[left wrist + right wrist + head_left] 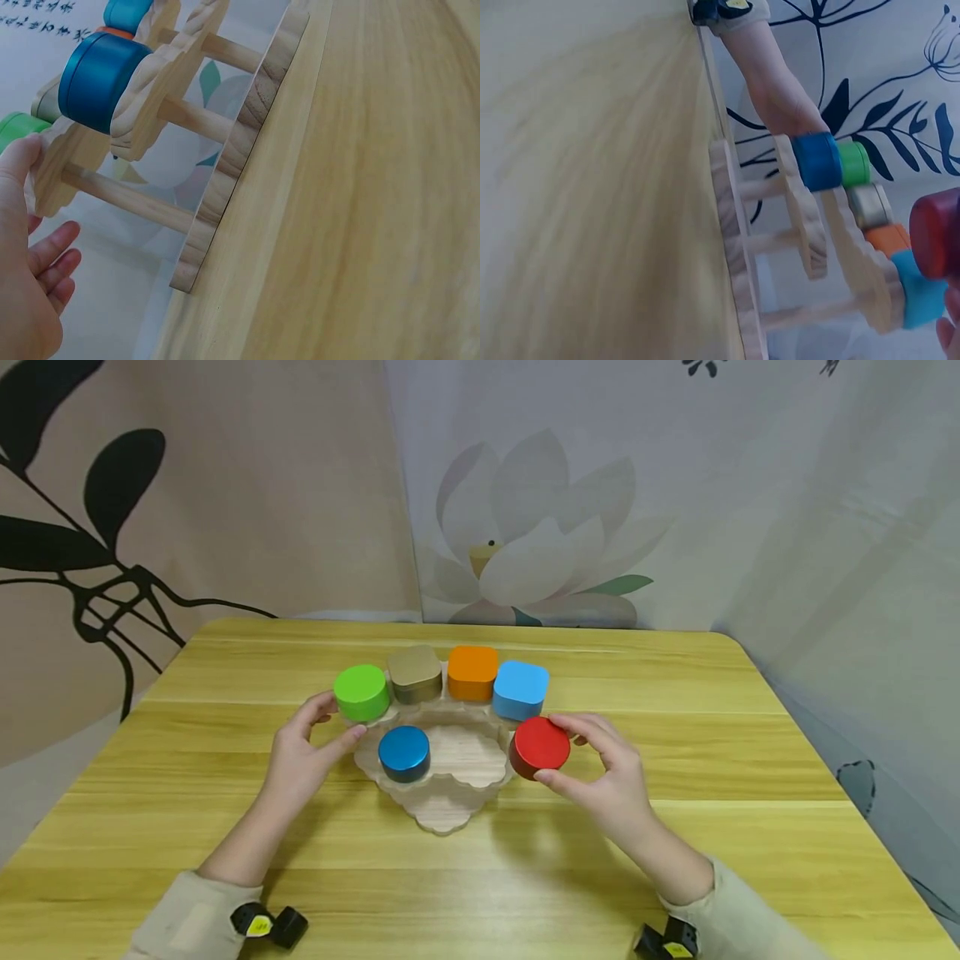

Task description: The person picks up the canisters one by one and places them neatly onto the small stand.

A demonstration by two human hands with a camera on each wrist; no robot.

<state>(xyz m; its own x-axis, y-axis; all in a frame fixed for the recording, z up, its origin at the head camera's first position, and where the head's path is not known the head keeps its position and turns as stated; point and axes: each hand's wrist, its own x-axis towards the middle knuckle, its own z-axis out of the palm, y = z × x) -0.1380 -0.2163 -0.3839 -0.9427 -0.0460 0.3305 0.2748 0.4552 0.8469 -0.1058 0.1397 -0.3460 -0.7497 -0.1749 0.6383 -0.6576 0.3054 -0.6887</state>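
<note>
My right hand [611, 777] pinches a round red tin [542, 747] between thumb and fingers, near the right end of the upper tier of a tiered wooden stand [442, 814]. In the right wrist view the red tin [935, 234] appears at the right edge, apart from the tier. My left hand [300, 760] grips the left end of that upper tier, its thumb [19, 157] against the edge beside a round green tin [362, 693]; the other fingers are loosely bent. A round dark-blue tin [404, 754] sits on the middle tier's left end.
Along the upper tier also stand a tan squarish tin [415, 673], an orange one [472, 673] and a light-blue one [521, 690]. Wooden posts [127, 199] join the tiers to a scalloped base. The wooden table [187, 735] meets a printed curtain [555, 527] behind.
</note>
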